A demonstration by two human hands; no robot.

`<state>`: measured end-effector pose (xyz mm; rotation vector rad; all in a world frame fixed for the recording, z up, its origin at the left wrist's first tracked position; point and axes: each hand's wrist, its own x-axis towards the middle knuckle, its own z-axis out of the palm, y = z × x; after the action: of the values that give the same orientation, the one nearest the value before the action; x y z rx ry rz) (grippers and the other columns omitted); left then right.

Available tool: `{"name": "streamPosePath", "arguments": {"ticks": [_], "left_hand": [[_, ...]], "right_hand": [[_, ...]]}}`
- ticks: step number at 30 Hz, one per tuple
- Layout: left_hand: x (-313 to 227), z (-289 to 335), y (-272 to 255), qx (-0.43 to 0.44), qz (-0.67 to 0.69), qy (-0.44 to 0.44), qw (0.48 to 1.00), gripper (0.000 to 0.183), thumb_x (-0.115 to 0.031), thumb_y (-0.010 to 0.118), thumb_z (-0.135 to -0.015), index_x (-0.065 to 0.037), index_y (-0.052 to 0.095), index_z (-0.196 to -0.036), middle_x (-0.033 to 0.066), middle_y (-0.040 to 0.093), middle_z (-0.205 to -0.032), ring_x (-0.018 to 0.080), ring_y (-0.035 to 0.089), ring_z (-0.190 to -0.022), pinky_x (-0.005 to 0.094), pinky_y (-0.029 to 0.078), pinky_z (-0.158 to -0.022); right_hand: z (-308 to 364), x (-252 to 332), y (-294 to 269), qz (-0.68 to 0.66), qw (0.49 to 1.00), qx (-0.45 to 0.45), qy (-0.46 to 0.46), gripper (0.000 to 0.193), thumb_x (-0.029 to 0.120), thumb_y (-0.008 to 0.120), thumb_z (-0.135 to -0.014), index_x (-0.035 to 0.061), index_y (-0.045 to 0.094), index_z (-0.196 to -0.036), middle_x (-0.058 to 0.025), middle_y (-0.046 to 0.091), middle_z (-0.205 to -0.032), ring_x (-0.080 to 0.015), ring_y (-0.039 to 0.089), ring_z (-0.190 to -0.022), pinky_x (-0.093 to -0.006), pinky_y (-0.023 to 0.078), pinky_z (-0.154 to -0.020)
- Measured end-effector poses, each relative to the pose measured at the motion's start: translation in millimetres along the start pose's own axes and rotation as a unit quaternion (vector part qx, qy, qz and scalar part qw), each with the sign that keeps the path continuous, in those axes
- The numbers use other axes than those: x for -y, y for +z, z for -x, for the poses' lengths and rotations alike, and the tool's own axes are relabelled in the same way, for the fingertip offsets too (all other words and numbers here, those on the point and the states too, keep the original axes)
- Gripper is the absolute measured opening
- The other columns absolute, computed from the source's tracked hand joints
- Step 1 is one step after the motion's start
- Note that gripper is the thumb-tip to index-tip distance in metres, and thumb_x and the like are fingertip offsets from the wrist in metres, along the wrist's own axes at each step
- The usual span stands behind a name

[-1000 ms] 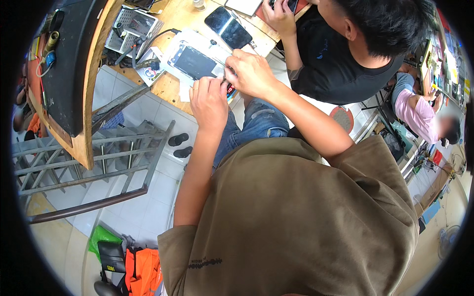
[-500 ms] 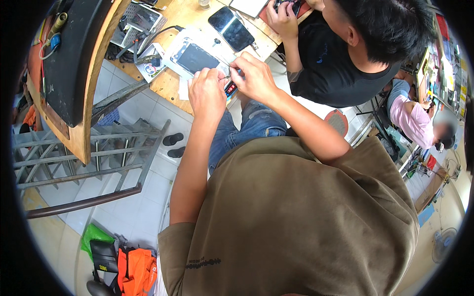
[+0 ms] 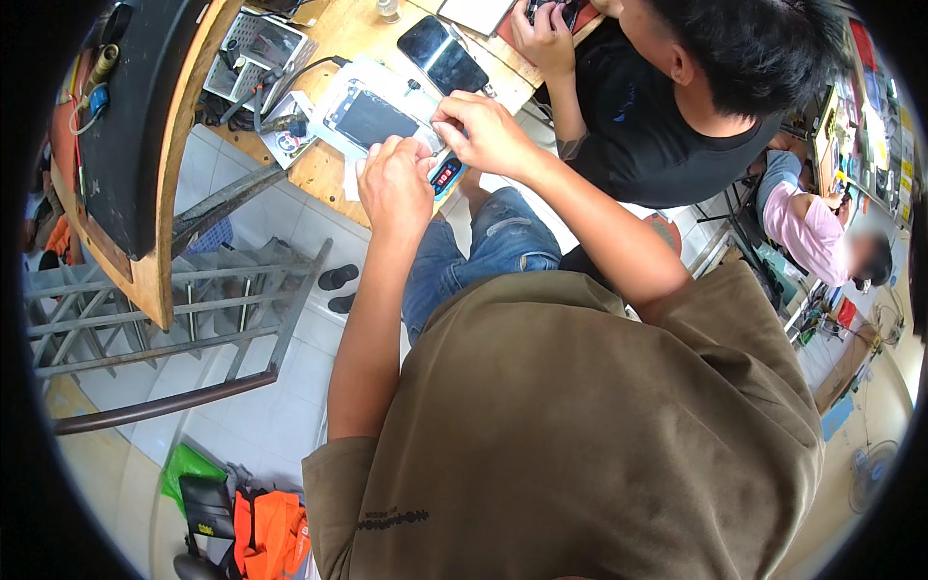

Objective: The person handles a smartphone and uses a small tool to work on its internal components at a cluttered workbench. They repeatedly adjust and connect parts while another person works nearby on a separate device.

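A grey phone screen panel (image 3: 375, 120) lies on a white flat plate (image 3: 337, 92) at the near edge of the wooden workbench. At the panel's near right corner my two hands work close together. My left hand (image 3: 396, 186) has its fingers bent and pressed together; whatever they hold is hidden. My right hand (image 3: 486, 135) is closed in a pinch beside it, on something too small to make out. Just below the fingers, a small device with a red digital display (image 3: 446, 175) shows at the plate's edge. A dark phone (image 3: 443, 55) lies behind the panel.
On the workbench (image 3: 333, 184) stand a grey basket (image 3: 259, 56) of parts and a small glass jar (image 3: 389, 10). A black cable (image 3: 314, 68) runs beside the plate. To the right sits a co-worker (image 3: 667, 135), hands on a small device. Metal stair railing (image 3: 193, 300) is at left.
Both hands have shifted slightly left with the whole view. My right hand has drawn nearer the panel's corner, and more of the red display shows below it.
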<state>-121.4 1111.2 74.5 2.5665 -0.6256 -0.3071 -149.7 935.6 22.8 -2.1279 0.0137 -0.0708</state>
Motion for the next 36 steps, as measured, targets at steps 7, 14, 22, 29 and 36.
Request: {"name": "streamPosePath", "arguments": {"ticks": [7,14,22,29,36], "left_hand": [[0,0,-1,0.002,-0.007,0.006,1.0,0.012,-0.009,0.081,-0.08,-0.008,0.072,-0.087,0.0061,0.067,-0.085,0.03,0.063,-0.086,0.0443,0.046,-0.079],[0,2,-1,-0.001,-0.015,0.01,1.0,0.012,-0.011,0.082,-0.08,-0.008,0.071,-0.086,0.0079,0.067,-0.088,0.0313,0.064,-0.089,0.0443,0.05,-0.08],[4,8,5,-0.02,-0.012,0.015,1.0,0.01,-0.013,0.078,-0.085,-0.009,0.07,-0.09,0.0051,0.067,-0.09,0.0293,0.063,-0.09,0.0437,0.044,-0.082],[7,10,8,-0.055,0.003,0.036,0.998,0.012,-0.01,0.08,-0.08,-0.007,0.071,-0.086,0.0078,0.066,-0.089,0.0312,0.063,-0.088,0.044,0.049,-0.079],[10,18,14,-0.085,0.025,0.036,0.995,0.012,-0.01,0.08,-0.082,-0.01,0.072,-0.092,0.0041,0.07,-0.092,0.0275,0.065,-0.092,0.0419,0.046,-0.085]], "right_hand": [[16,9,2,-0.06,0.996,-0.024,0.06,0.013,0.014,0.071,-0.09,0.0028,0.067,-0.096,-0.0144,0.067,-0.09,-0.033,0.069,-0.083,-0.0425,0.055,-0.075],[17,18,6,-0.02,0.997,-0.06,0.039,0.015,0.015,0.075,-0.087,0.0037,0.066,-0.093,-0.0123,0.064,-0.09,-0.031,0.068,-0.082,-0.0421,0.055,-0.074],[36,24,15,-0.067,0.992,-0.091,0.05,0.015,0.012,0.075,-0.086,0.0041,0.065,-0.094,-0.0124,0.061,-0.089,-0.0333,0.065,-0.085,-0.0437,0.054,-0.074],[42,22,5,-0.02,0.999,-0.045,0.016,0.015,0.01,0.075,-0.086,0.0035,0.064,-0.093,-0.013,0.061,-0.088,-0.0344,0.065,-0.086,-0.0444,0.054,-0.075],[51,26,9,-0.006,0.997,-0.07,-0.008,0.015,0.011,0.076,-0.086,0.0048,0.064,-0.091,-0.0109,0.063,-0.088,-0.0322,0.065,-0.083,-0.0428,0.054,-0.073]]}}
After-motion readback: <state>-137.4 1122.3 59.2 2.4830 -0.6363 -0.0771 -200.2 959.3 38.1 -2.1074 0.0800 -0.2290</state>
